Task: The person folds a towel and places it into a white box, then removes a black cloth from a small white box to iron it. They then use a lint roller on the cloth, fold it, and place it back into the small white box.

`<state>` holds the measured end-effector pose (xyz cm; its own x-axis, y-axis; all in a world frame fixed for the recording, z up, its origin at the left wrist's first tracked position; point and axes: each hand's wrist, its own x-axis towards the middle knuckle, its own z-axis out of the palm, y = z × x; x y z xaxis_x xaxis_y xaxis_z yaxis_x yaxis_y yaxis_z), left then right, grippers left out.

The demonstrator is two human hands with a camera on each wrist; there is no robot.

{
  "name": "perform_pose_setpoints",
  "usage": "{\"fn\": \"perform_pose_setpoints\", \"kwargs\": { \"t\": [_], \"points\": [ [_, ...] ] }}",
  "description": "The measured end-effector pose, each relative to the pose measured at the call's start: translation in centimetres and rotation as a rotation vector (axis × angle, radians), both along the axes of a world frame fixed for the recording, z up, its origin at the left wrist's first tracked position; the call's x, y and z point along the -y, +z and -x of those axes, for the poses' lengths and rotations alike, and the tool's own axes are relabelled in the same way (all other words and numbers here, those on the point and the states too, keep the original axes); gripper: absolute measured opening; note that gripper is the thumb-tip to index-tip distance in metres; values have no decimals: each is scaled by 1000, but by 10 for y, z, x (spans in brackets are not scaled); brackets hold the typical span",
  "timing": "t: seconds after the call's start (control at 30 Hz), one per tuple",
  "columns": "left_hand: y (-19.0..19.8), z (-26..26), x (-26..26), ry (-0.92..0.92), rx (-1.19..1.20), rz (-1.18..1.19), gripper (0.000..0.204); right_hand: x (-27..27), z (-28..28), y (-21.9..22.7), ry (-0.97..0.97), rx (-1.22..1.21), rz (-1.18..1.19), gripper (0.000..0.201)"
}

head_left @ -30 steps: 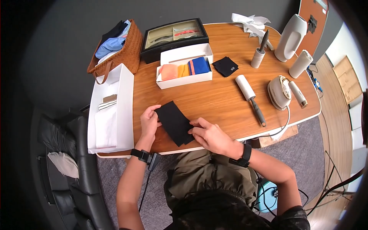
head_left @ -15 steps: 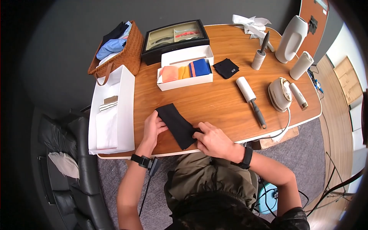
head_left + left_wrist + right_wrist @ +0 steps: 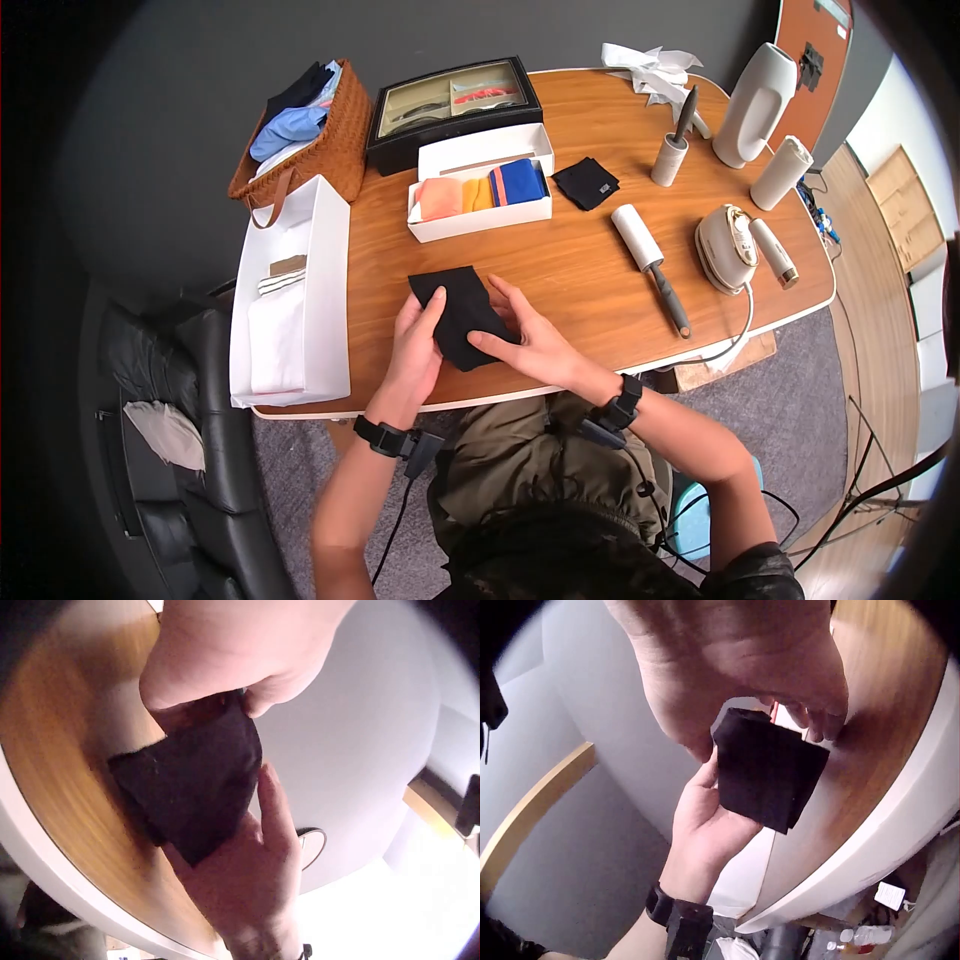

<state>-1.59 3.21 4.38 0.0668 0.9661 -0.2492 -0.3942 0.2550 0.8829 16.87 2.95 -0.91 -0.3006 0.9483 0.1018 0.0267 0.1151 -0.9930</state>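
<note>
A folded black cloth (image 3: 462,318) is held up near the table's front edge, between both hands. My left hand (image 3: 418,345) grips its left side, thumb lying on top and the other fingers behind it. From the right, my right hand (image 3: 535,345) pinches the cloth, its thumb over the near edge and its fingers around the far side. The left wrist view shows the cloth (image 3: 199,780) slightly bent, with my right hand (image 3: 251,881) below it. In the right wrist view its layers show at the edge of the black cloth (image 3: 769,769).
On the left is a long white box (image 3: 335,300) with folded white cloth; behind it, a wicker basket (image 3: 340,140) of clothes. A white box (image 3: 480,222) holds coloured folded cloths beside another black cloth (image 3: 587,184). Lint rollers and a small iron (image 3: 727,250) stand right.
The black cloth, earlier lying long and flat on the table, is now lifted and looks shorter. Both hands have closed in around it, thumbs now on top.
</note>
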Motion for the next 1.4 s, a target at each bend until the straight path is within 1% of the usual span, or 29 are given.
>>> {"fn": "perform_pose_setpoints", "kwargs": {
  "t": [0.03,0.1,0.13,0.2,0.23,0.3,0.33,0.4,0.43,0.5,0.53,0.57,0.6,0.63,0.67,0.7,0.77,0.8,0.83,0.93,0.97,1.0,1.03,1.1,1.13,1.2,1.23,1.3,1.4],
  "points": [
    [0,-3,0,0,-1,-4,32,2,5,4,0,-1,-4,97],
    [-2,-6,1,23,-14,-17,34,7,12,13,66,-241,148,96],
    [3,-8,3,52,-6,19,32,10,13,16,70,-242,150,96],
    [3,-3,2,41,5,36,32,18,12,23,21,-21,-101,90],
    [2,-2,2,23,18,47,31,21,10,29,22,-21,-97,90],
    [4,-5,3,19,-34,50,30,18,2,41,89,55,60,80],
    [5,-5,4,15,-88,52,28,13,1,36,88,55,59,80],
    [7,-5,-4,18,-112,-10,28,-2,0,20,137,-133,203,74],
    [8,-5,-9,21,-136,-69,27,-6,0,29,137,-133,204,74],
    [34,-15,-14,22,-169,-357,26,-7,-1,63,75,-305,20,72],
    [44,-16,-16,9,-214,-464,28,-7,-7,77,38,-151,-137,74],
    [51,-18,-16,-5,-258,-571,31,-8,-13,83,39,-150,-131,74],
    [56,-21,-8,19,-323,-613,33,-7,-17,87,10,-94,-276,74],
    [57,-24,1,41,-390,-657,36,-6,-23,88,-20,-39,-422,74],
    [41,-20,7,62,-492,-671,39,-4,-31,82,-39,61,-573,77],
    [27,-14,17,39,-642,-704,37,-2,-42,74,-42,60,-571,77],
    [8,1,37,-195,-1042,-746,31,9,-62,53,184,400,-646,80],
    [-7,7,42,-306,-1038,-809,27,16,-67,44,275,494,-634,84],
    [-16,9,47,-414,-1029,-869,23,25,-70,34,301,594,-641,88],
    [-29,10,58,-439,-1044,-898,26,37,-75,23,283,500,-549,88],
    [-31,11,60,-422,-1054,-913,26,38,-74,27,295,497,-519,79],
    [-35,15,59,-466,-1045,-887,36,37,-73,30,305,494,-492,70],
    [-30,14,59,-463,-1049,-887,36,35,-72,27,307,491,-496,70],
    [-18,9,55,-475,-1197,-883,54,30,-70,17,339,535,-728,42],
    [-18,9,51,-477,-1197,-885,54,31,-71,19,338,535,-728,42],
    [-20,11,45,-655,-1259,-899,71,35,-72,22,410,511,-555,27],
    [-20,11,45,-657,-1257,-895,71,36,-74,18,412,510,-551,27],
    [-19,8,46,-737,-1239,-893,75,37,-81,10,400,384,-438,26],
    [-25,8,47,-779,-1303,-921,80,35,-86,19,425,411,-504,32]
  ]
}}
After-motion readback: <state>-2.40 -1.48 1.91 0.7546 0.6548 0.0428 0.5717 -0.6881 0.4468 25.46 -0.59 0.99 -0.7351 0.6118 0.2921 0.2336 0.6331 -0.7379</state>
